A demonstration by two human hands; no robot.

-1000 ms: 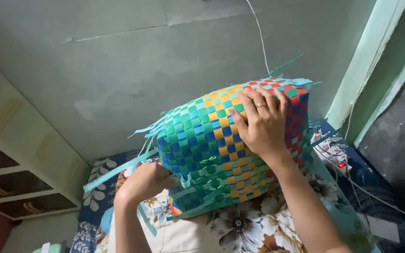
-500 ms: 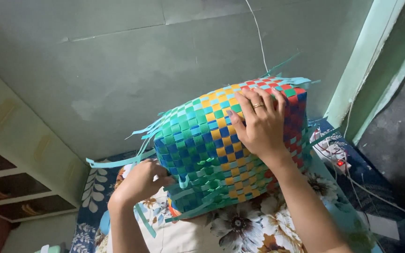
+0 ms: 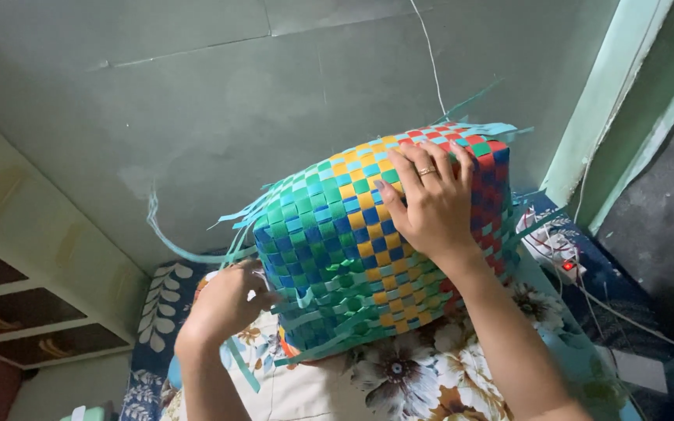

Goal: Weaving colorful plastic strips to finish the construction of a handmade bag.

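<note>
My left hand (image 3: 224, 304) pinches a loose pale-teal plastic strip (image 3: 167, 238) at the near-left edge of the half-woven basket of flat, glossy plastic bands in green, blue, yellow and red (image 3: 352, 234), while my right hand (image 3: 429, 204) lies spread flat on its checkered side, steadying it above the flower-printed cloth (image 3: 399, 382). I judge I am mid-weave, drawing a strip through. Next, it wants pulling snug and tucking under the neighbouring band without kinking the springy strip.
</note>
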